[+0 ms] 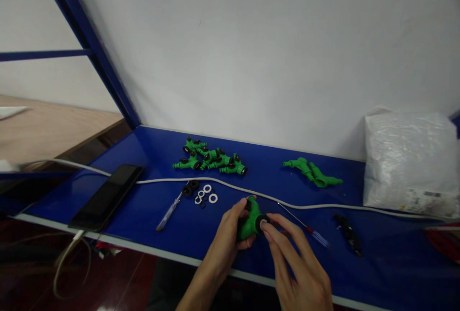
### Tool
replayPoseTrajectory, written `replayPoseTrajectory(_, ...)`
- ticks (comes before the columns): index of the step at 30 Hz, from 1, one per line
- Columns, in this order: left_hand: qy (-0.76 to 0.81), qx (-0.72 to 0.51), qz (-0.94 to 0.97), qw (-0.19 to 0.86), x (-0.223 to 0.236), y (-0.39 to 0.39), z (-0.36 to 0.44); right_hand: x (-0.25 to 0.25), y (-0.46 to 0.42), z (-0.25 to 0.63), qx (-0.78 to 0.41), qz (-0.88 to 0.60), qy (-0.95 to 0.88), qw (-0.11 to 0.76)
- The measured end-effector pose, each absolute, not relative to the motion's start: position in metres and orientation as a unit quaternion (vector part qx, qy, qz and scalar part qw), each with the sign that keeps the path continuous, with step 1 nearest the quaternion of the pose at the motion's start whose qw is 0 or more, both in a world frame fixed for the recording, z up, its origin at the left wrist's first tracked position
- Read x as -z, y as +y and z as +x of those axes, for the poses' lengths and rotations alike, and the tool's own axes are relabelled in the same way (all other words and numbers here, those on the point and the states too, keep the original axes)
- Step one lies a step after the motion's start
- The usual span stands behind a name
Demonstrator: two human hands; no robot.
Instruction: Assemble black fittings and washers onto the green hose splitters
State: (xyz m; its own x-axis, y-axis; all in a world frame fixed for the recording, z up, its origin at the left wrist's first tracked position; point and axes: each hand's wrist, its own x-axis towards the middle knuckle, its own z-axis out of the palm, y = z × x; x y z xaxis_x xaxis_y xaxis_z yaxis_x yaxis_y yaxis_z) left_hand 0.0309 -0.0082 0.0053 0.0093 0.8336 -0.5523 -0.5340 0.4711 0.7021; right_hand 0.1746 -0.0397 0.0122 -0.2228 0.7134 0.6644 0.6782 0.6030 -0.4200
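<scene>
My left hand (230, 229) is closed around a green plastic hose splitter (249, 224), held above the front of the blue bench. The splitter's black collar (261, 222) faces right. My right hand (298, 258) has its fingertips at that collar, pinching a white ring washer (263, 224) at its opening; the fingers partly hide it. Left of my hands lie loose white washers (213, 198) and black collars (190, 187), beside a clear-handled screwdriver (168, 214). A screwdriver with a red and clear handle (318, 236) lies just beyond my right hand.
Several green splitters with black parts (215, 158) are grouped at the back. Plain green bodies (314, 173) lie right of them. A white cable (244, 189) crosses the bench (151, 145). A phone (108, 198) lies left; black parts (348, 234) and a plastic-wrapped package (409, 162) are right.
</scene>
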Motion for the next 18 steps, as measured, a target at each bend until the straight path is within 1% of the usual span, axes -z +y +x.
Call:
replayPoseTrajectory(4, 0.520, -0.493, 0.145, 0.683, -0.0065, -0.0088, 0.0307, -0.0184, -0.0377, 0.1714, 0.034, -0.441, -0.784, 0.435)
replayPoseTrajectory(7, 0.521, -0.493, 0.148, 0.681, -0.0046, -0.0097, 0.0307, -0.0179, -0.0376, 0.1699, 0.045, -0.441, -0.789, 0.425)
replayPoseTrajectory(13, 0.509, -0.499, 0.144, 0.686, -0.0026, -0.0093, 0.0291, -0.0122, -0.0390, 0.1666, 0.014, -0.450, -0.797, 0.402)
replayPoseTrajectory(18, 0.510, -0.505, 0.138, 0.682, -0.0052, -0.0087, 0.0304, -0.0145, -0.0377, 0.1677, -0.018, -0.462, -0.783, 0.416)
